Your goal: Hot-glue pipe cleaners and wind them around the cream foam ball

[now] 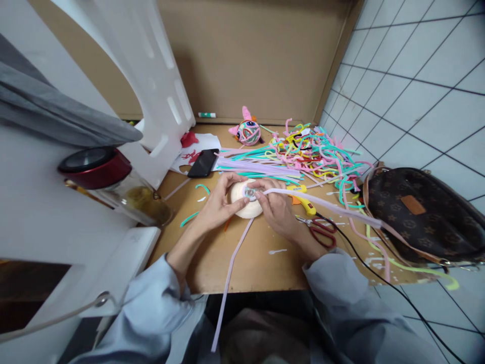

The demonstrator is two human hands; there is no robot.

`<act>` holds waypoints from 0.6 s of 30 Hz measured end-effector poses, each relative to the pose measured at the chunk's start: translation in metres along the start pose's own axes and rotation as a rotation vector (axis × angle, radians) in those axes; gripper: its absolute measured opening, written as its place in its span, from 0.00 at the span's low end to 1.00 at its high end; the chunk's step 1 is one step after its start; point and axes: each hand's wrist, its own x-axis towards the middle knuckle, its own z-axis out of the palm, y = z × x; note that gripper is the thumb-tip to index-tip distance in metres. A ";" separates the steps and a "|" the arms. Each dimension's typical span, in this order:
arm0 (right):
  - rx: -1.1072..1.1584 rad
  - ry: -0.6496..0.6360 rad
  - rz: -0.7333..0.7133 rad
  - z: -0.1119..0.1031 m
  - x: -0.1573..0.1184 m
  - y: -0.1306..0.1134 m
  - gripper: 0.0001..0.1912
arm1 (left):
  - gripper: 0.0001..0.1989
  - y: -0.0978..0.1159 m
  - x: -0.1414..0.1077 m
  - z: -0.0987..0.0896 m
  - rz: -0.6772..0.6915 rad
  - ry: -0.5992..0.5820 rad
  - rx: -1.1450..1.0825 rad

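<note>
Over the middle of the table, my left hand [223, 202] is wrapped around a cream-white roll of tape [238, 193]. Something clear and shiny [250, 192] shows in the roll's centre; what it is I cannot make out. My right hand [278, 206] is closed at the roll's right side, pinching a lilac pipe cleaner [322, 201] whose long end runs out to the right. Another lilac strip [232, 265] hangs from below the roll past the table's front edge. Beside my right wrist lie a yellow hot glue gun [306, 202] and dark-red-handled scissors [322, 232].
Behind my hands lie lilac and teal pipe cleaners [257, 166], a tangled heap [314, 149], a black phone [203, 163] and a pink-eared ball figure [248, 131]. A brown handbag [424, 215] stands right, a glass jar [140, 199] left. The glue gun's black cable [359, 258] crosses the right side.
</note>
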 end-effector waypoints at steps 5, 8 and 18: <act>-0.008 -0.002 0.005 0.000 0.000 0.000 0.18 | 0.26 -0.002 0.000 0.000 0.025 -0.007 -0.006; -0.011 -0.009 -0.002 0.001 -0.001 0.001 0.18 | 0.24 -0.002 -0.001 -0.002 0.020 -0.018 0.041; 0.000 0.002 0.013 0.003 -0.001 0.002 0.18 | 0.16 0.003 0.001 -0.004 0.004 -0.032 0.110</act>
